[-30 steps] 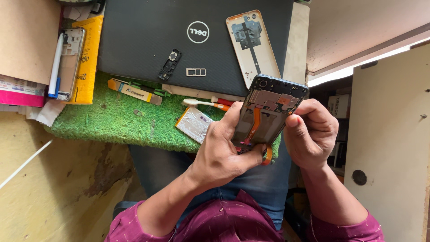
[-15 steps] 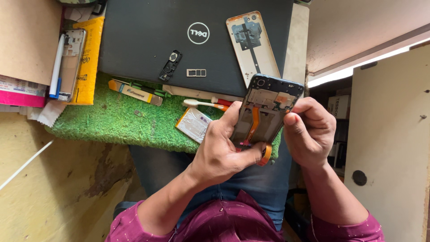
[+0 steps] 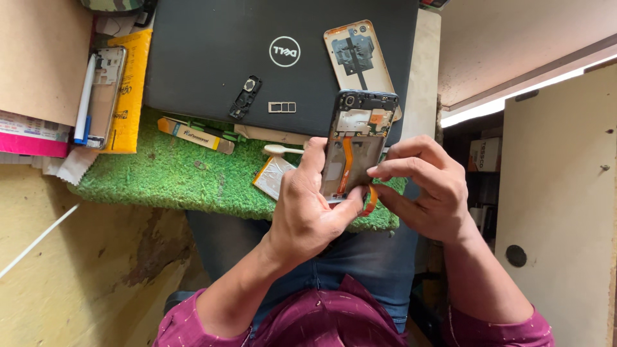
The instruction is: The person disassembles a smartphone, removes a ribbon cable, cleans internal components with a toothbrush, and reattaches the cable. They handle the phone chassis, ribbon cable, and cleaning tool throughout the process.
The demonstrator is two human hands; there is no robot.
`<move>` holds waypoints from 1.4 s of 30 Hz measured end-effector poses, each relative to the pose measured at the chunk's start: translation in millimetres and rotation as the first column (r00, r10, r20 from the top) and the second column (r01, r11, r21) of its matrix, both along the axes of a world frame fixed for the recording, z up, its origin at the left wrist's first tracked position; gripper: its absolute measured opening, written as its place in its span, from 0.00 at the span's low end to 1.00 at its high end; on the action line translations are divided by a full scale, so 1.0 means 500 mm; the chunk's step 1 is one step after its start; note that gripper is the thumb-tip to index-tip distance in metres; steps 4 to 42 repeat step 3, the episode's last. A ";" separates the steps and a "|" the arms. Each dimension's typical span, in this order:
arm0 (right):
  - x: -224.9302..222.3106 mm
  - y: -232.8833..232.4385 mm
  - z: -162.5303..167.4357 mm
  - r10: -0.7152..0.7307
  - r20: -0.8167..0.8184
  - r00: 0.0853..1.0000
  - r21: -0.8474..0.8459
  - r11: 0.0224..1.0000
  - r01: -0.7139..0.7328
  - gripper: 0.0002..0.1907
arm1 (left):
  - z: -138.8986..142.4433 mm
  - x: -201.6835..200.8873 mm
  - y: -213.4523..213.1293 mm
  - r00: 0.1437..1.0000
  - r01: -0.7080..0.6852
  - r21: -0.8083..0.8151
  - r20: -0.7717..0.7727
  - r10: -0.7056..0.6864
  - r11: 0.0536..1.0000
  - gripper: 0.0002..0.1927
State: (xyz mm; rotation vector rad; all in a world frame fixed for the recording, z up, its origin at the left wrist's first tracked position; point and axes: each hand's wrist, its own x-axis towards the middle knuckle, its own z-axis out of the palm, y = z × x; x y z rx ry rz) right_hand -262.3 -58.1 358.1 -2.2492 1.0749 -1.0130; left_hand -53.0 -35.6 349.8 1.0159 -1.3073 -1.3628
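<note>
An opened phone point(image 3: 357, 144), back cover off and internals exposed, is held upright-ish at centre frame, top end toward 12 o'clock, above the near edge of a green turf mat point(image 3: 167, 177). The left hand point(image 3: 308, 209) is clamped on the phone's lower part, fingers up its left edge, thumb across the bottom. The right hand point(image 3: 424, 189) is at 3 o'clock of the phone, fingertips pinched together against its right edge near an orange flex cable point(image 3: 348, 164) that runs down the middle and curls out at the bottom. A closed black laptop point(image 3: 257, 51) is seen at 12 o'clock, with a detached phone back cover point(image 3: 358, 54), a small black camera bezel point(image 3: 244, 97) and a SIM tray point(image 3: 282, 107) lying on it. A white spudger point(image 3: 283, 150) and a flat silvery battery point(image 3: 273, 175) lie on the mat just at 9 o'clock of the left hand. A phone frame point(image 3: 106, 93) rests on a yellow packet point(image 3: 132, 96) at 10 o'clock.
</note>
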 end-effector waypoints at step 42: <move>-0.004 0.004 -0.017 -0.034 0.026 0.999 -0.019 0.999 0.035 0.12 | -0.002 0.065 0.008 0.997 -0.006 -0.082 0.073 0.012 0.997 0.23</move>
